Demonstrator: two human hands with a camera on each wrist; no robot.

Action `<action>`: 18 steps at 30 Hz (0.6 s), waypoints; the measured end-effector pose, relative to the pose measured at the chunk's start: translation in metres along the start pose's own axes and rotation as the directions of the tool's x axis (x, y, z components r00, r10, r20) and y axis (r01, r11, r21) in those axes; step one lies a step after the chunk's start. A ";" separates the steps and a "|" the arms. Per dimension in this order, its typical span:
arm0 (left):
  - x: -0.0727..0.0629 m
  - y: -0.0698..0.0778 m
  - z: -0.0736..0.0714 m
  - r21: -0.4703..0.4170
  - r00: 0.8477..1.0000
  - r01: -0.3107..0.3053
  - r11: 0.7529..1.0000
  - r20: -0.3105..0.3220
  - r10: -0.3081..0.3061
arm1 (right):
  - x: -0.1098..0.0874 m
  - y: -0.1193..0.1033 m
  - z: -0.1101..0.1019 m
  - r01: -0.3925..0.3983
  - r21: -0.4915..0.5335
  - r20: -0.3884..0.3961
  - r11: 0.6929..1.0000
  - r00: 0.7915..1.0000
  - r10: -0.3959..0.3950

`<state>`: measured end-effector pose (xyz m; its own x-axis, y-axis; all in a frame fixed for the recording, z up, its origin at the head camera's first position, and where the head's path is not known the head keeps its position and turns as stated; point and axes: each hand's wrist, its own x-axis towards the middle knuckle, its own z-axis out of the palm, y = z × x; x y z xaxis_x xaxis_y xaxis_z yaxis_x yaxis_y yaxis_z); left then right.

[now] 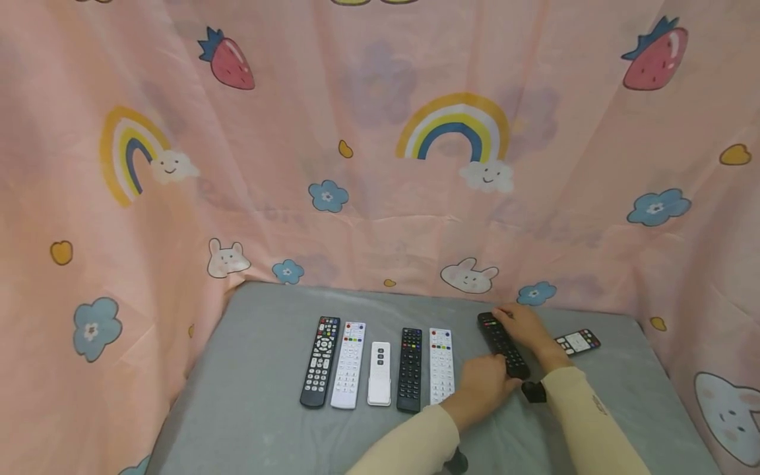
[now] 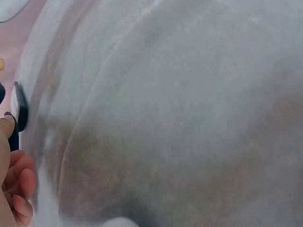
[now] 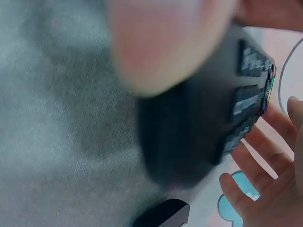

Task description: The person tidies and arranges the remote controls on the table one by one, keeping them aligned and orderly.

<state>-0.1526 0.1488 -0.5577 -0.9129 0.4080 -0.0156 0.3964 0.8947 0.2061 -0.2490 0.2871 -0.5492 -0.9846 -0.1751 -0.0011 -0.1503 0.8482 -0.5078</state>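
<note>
A black remote control (image 1: 501, 344) lies slanted, right of a row of remotes. My left hand (image 1: 482, 388) pinches its near end; the left wrist view catches the curled fingers (image 2: 20, 177) at its left edge. On the far side, my right hand (image 1: 527, 330) touches the remote near its top end. In the right wrist view that black remote (image 3: 203, 109) is blurred, with a large thumb over its near end. The right hand's fingers (image 3: 258, 161) are extended and spread beside its far end.
To the left stand a black remote (image 1: 319, 363), a white remote (image 1: 348, 366), a small white remote (image 1: 379, 375), another black remote (image 1: 410, 369) and another white remote (image 1: 441, 363). A black-and-white remote (image 1: 578, 342) lies right, partly behind the right wrist. A patterned pink curtain (image 1: 368, 251) borders the grey cloth (image 1: 255, 343).
</note>
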 end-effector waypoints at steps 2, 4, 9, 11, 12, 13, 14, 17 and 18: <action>-0.003 -0.004 -0.004 -0.018 1.000 -0.010 1.000 0.008 0.010 | -0.002 -0.003 0.000 0.000 0.014 -0.003 1.000 1.000 0.000; -0.006 -0.009 -0.006 -0.031 1.000 -0.024 0.999 0.010 0.024 | -0.003 -0.006 0.000 0.011 0.033 -0.013 0.999 1.000 -0.011; -0.013 -0.018 -0.012 -0.019 0.999 -0.037 0.999 0.001 0.037 | -0.006 -0.012 0.002 0.045 0.063 -0.026 0.997 0.999 -0.044; -0.016 -0.021 -0.014 -0.016 0.999 -0.036 0.999 0.001 0.036 | -0.008 -0.015 0.002 0.034 0.069 -0.015 0.997 0.999 -0.033; -0.018 -0.023 -0.014 -0.018 0.999 -0.038 0.999 0.005 0.038 | -0.009 -0.016 0.002 0.022 0.070 -0.005 0.997 1.000 -0.022; -0.020 -0.025 -0.015 -0.020 0.999 -0.037 0.999 0.010 0.037 | -0.010 -0.018 0.002 0.012 0.075 0.004 0.997 1.000 -0.013; -0.022 -0.026 -0.015 -0.024 0.999 -0.038 0.999 0.015 0.038 | -0.011 -0.019 0.002 0.003 0.078 0.016 0.997 1.000 -0.004; -0.028 -0.031 -0.016 -0.045 0.998 -0.041 0.998 0.041 0.043 | -0.014 -0.021 0.004 -0.029 0.072 0.042 0.997 0.999 0.026; -0.030 -0.033 -0.016 -0.048 0.998 -0.044 0.998 0.044 0.047 | -0.016 -0.021 0.005 -0.032 0.070 0.049 0.997 0.998 0.029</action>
<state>-0.1398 0.1042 -0.5482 -0.8883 0.4568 -0.0487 0.4313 0.8658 0.2535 -0.2300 0.2696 -0.5428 -0.9829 -0.1747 -0.0577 -0.1119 0.8165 -0.5663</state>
